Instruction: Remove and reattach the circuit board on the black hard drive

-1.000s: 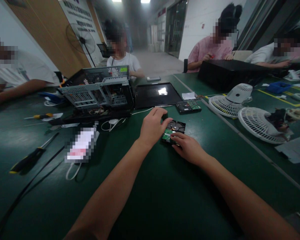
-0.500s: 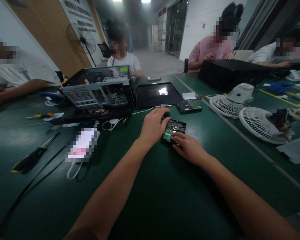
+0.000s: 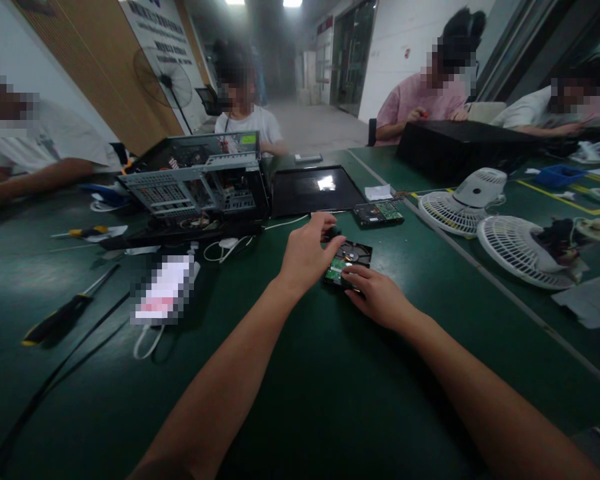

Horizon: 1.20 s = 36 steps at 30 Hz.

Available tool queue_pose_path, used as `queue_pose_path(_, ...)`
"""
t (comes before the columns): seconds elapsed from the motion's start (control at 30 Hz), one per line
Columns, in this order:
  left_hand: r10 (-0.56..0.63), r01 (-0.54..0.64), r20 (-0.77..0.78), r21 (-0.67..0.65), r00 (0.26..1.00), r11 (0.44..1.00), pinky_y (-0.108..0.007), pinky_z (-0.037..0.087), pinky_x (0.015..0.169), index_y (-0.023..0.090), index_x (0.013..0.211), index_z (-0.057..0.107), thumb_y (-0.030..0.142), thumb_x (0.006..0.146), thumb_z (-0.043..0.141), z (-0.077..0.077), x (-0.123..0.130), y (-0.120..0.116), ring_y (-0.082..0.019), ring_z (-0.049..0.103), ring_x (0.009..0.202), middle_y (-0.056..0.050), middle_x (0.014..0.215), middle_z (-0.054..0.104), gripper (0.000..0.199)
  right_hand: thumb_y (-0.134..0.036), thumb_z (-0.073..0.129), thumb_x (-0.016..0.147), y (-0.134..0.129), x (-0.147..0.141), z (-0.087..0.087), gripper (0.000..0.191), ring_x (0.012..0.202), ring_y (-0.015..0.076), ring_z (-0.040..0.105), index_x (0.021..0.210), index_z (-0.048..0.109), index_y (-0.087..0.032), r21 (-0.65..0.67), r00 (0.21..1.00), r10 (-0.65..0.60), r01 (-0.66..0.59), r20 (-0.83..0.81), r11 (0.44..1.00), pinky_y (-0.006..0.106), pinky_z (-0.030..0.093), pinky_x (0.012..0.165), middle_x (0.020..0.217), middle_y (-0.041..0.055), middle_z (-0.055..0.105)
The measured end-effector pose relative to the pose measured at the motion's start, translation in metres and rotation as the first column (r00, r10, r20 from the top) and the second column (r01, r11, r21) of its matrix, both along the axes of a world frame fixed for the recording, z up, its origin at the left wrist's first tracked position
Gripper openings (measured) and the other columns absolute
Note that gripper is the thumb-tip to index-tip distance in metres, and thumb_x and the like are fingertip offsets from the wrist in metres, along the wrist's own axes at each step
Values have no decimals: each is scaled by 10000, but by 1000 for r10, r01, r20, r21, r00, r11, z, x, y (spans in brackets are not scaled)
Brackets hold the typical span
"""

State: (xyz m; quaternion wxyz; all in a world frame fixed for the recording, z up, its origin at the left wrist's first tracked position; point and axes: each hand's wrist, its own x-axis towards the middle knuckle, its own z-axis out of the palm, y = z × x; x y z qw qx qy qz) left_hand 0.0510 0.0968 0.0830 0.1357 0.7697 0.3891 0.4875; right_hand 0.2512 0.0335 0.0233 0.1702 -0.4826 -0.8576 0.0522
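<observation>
A hard drive (image 3: 359, 253) with a green circuit board lies on the green table in front of me. My right hand (image 3: 375, 291) rests on its near right side, its fingers over the board's edge. At the drive's left edge is my left hand (image 3: 307, 251), its fingers curled round a small dark item that is mostly hidden, perhaps a tool handle. A second hard drive (image 3: 379, 213) lies just beyond, close to a white paper scrap (image 3: 379, 192).
An opened computer case (image 3: 195, 187) and a black panel (image 3: 315, 190) stand beyond. Left are a phone (image 3: 164, 290) and a screwdriver (image 3: 63, 317); right, white fan parts (image 3: 515, 250) and a black box (image 3: 460, 147). Several people sit around the table.
My left fingers have shifted slightly, with the thumb a little further right over the drive's edge. My right hand and the drive have stayed in place.
</observation>
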Motion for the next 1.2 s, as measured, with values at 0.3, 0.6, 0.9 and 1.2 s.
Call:
queue_pose_path(0.3, -12, 14, -61, 30, 998, 999, -321, 599, 800, 226, 1043, 609, 195, 884, 730, 3, -3, 0, -161, 705, 829, -13, 939, 725, 202, -216, 591, 951, -1, 0, 3, 337, 1146, 298, 679, 1274, 673, -165, 1, 1000, 4, -4, 7, 1000, 469, 571, 985, 1378, 138, 639)
queue_pose_path(0.6, -21, 29, -112, 71, 993, 997, -316, 584, 829, 234, 1072, 639, 182, 917, 658, 3, -4, 1, -159, 689, 835, -16, 989, 726, 165, -213, 598, 941, -1, 0, 3, 337, 1146, 290, 681, 1266, 684, -187, 8, 1000, 1, -1, -8, 1000, 456, 570, 987, 1367, 133, 646)
queue_pose_path(0.9, 37, -19, -135, 134, 990, 991, -321, 569, 856, 220, 1055, 685, 223, 935, 674, 4, -3, -2, -184, 644, 967, -59, 1082, 642, 121, -212, 586, 949, -1, -1, 2, 344, 1148, 296, 677, 1277, 680, -172, 0, 1000, 3, -3, -5, 1000, 466, 569, 990, 1374, 138, 641)
queue_pose_path(1.2, 44, -10, -195, 170, 980, 985, -410, 545, 977, 225, 1101, 680, 87, 970, 550, 5, -5, 1, -222, 648, 1073, -55, 1101, 707, 231, -203, 601, 937, 0, 1, -1, 360, 1162, 298, 675, 1288, 684, -194, 19, 1000, 3, -2, -29, 1000, 480, 571, 990, 1370, 136, 645)
